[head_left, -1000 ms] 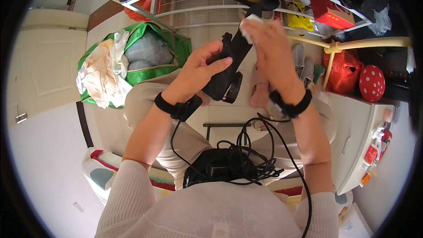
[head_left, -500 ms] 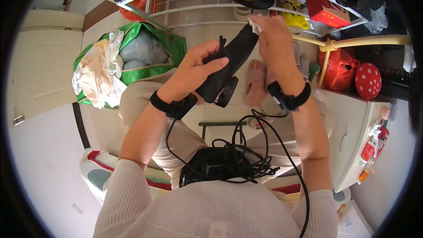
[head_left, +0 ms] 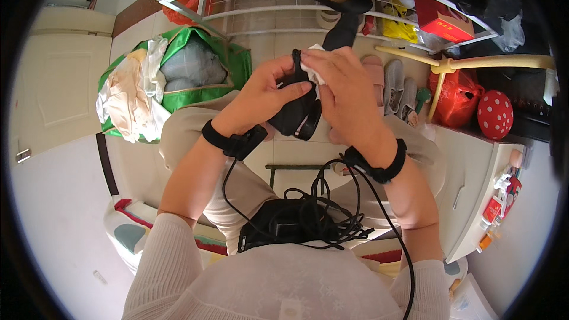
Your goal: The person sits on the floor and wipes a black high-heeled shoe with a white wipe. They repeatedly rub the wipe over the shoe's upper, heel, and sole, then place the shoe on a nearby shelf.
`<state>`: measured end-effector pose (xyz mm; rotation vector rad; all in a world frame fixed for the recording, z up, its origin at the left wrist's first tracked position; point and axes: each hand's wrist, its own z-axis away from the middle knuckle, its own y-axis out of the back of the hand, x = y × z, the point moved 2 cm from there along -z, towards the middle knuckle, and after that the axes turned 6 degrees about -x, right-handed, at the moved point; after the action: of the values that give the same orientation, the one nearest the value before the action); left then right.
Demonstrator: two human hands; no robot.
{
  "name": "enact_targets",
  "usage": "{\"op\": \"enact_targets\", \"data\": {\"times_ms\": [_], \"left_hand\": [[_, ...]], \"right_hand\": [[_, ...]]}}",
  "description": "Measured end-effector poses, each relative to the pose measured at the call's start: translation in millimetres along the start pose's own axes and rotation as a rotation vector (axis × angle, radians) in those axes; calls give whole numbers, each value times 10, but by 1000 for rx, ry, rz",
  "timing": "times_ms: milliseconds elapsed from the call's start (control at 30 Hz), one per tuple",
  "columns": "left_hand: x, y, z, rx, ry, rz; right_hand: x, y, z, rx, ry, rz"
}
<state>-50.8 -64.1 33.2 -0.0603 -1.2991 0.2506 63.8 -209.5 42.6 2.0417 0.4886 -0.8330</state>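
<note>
My left hand (head_left: 268, 90) grips a black shoe (head_left: 299, 111) by its side, toe pointing down toward my lap. My right hand (head_left: 344, 89) presses a small white wipe (head_left: 312, 70) against the shoe's upper edge. Both wrists carry black bands, each with a cable running down to a black device (head_left: 284, 225) on my lap. The shoe's far side is hidden behind my right hand.
A wire shoe rack (head_left: 261, 6) stands ahead with shoes, a red box (head_left: 443, 21) and a second black shoe (head_left: 341, 32). Pink and grey slippers (head_left: 391, 83) lie on the floor. A green bag (head_left: 172, 77) of cloths is left; a red bag (head_left: 456, 98) and spotted ball (head_left: 495, 114) right.
Both hands have lowered the shoe toward my body. The right hand has slid from the shoe's top end down to its middle with the wipe.
</note>
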Motion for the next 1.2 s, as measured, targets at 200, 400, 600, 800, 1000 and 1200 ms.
{"op": "enact_targets", "data": {"times_ms": [200, 400, 600, 800, 1000, 1200], "left_hand": [[-105, 54, 12, -60, -113, -299], [-142, -4, 58, -112, -67, -423], [-150, 2, 56, -129, 117, -381], [-132, -5, -15, -85, 105, -418], [-186, 10, 18, -67, -27, -663], [-36, -52, 41, -9, 11, -985]], "right_hand": [[485, 360, -120, -138, -29, 277], [529, 556, 19, -369, -48, 247], [558, 550, 65, -365, -100, 82], [236, 140, 40, -303, 113, -84], [194, 160, 4, -509, 72, 226], [161, 284, -64, -567, 172, 423]]}}
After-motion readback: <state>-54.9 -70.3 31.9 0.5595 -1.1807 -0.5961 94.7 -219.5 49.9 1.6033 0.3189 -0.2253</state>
